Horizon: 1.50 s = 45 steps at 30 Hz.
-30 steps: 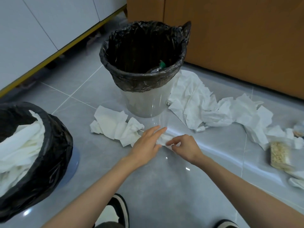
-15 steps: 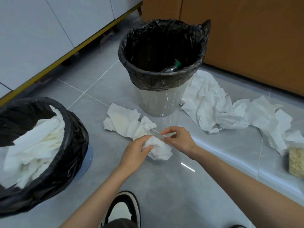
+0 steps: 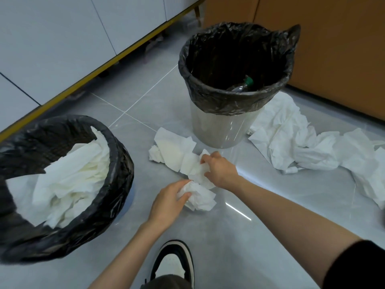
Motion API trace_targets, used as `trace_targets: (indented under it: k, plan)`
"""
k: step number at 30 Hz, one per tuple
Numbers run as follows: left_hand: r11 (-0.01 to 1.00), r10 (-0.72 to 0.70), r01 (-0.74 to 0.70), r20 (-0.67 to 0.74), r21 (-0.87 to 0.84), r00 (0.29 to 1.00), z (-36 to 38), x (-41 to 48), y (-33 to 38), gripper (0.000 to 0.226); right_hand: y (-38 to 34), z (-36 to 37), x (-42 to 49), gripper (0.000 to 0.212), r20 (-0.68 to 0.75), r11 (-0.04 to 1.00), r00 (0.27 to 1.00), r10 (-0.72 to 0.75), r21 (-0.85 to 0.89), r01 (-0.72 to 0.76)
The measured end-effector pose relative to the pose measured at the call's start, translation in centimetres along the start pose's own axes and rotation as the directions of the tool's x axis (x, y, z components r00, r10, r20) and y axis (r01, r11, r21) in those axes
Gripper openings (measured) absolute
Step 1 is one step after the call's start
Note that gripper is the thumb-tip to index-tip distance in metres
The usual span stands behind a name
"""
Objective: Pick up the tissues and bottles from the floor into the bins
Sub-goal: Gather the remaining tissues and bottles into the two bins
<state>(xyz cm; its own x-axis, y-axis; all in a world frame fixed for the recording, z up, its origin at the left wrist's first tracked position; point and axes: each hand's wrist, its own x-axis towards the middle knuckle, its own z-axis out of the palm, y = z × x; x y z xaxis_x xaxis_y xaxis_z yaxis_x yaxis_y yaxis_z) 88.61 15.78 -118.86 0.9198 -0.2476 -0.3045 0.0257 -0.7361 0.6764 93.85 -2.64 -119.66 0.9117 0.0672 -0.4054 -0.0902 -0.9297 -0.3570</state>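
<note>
Crouched view over a grey tiled floor (image 3: 229, 236), both hands low between two bins.

Fingers of the left hand (image 3: 168, 203) curled round a crumpled tissue wad (image 3: 201, 199), dug into its near side. Wad down at floor level; resting on the tiles or just lifted, cannot tell. Just beyond, the right hand (image 3: 220, 170), fingers pinched tight on the edge of a flatter bunch of tissues (image 3: 175, 150) spread on the floor at the foot of the far bin. Wad and bunch touching between the two hands.

At near left, the near bin (image 3: 118, 155), lined with a black bag and heaped most of the way up with white tissues (image 3: 70, 184). Further back, the far bin (image 3: 218, 130), clear-walled, with a black liner (image 3: 229, 103) folded over its rim. Inside, a clear plastic bottle (image 3: 239, 87) with a green cap (image 3: 248, 80), lying low against the near wall. Rest of that interior too dark to read.

Right of the far bin, a long heap of loose tissues (image 3: 302, 147), starting just beside the bin's base and trailing across the floor to the right edge. At the heap's near edge, a small white item (image 3: 291, 170), too small to identify.

Behind, white cabinet fronts (image 3: 62, 49) with a yellow strip along the bottom, and a brown wooden panel (image 3: 333, 49) at right. At the bottom edge, a black-and-white shoe (image 3: 177, 261); a black sleeve (image 3: 358, 265) on the right upper arm.
</note>
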Motion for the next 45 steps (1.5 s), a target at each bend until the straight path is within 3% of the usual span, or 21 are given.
trace_targets:
  k: [4,8,12,15,21,24,27,31,35,37,45]
  plan:
    - [0.999,-0.013,0.011,0.038,0.048,0.999,-0.6,-0.4,0.3,0.038,0.7,1.2,-0.4,0.016,-0.142,0.958,0.983,0.114,0.276,-0.071]
    - [0.999,-0.004,0.004,0.005,0.045,1.0,-2.0,-1.0,1.5,0.039,0.5,0.1,-1.7,0.003,-0.237,0.763,0.933,0.269,0.643,-0.056]
    - [0.999,0.046,-0.044,-0.085,0.031,0.995,-4.8,-2.2,4.0,0.039,-0.8,-2.5,-3.0,0.007,-0.318,0.686,0.915,0.248,0.725,0.066]
    - [0.995,0.102,-0.1,-0.224,0.02,0.969,-8.0,-3.6,6.5,0.037,-3.4,-5.2,-3.5,0.008,-0.333,0.598,0.931,0.146,0.78,0.185]
    - [0.992,0.117,-0.124,-0.519,0.022,0.846,-14.9,-6.2,8.9,0.032,-10.8,-9.7,-4.2,0.005,-0.416,0.521,0.897,-0.149,0.738,0.429]
    - [0.997,0.043,0.012,-0.646,0.08,0.762,-17.7,-6.9,7.9,0.031,-14.5,-11.2,-4.8,0.013,-0.44,0.631,0.841,-0.316,0.564,0.533]
    - [0.97,-0.031,0.189,-0.691,0.154,0.722,-19.7,-7.1,6.2,0.028,-17.8,-11.5,-4.8,0.019,-0.429,0.713,0.775,-0.464,0.339,0.614]
    - [0.894,-0.074,0.345,-0.666,0.285,0.743,-21.1,-7.5,3.5,0.05,-21.0,-10.0,-3.7,0.026,-0.359,0.688,0.712,-0.604,0.216,0.693]
    - [0.777,-0.226,0.477,-0.524,0.412,0.821,-21.7,-7.3,1.7,0.083,-22.0,-8.3,-2.9,0.041,-0.168,0.69,0.67,-0.723,-0.15,0.708]
    - [0.767,-0.249,0.473,-0.479,0.433,0.842,-21.8,-7.4,1.5,0.09,-21.6,-7.7,-2.8,0.048,-0.151,0.693,0.678,-0.719,-0.229,0.684]
    - [0.783,-0.08,0.363,-0.497,0.505,0.864,-22.1,-8.3,3.0,0.096,-18.2,-8.4,-3.1,0.042,-0.283,0.748,0.705,-0.65,-0.077,0.659]
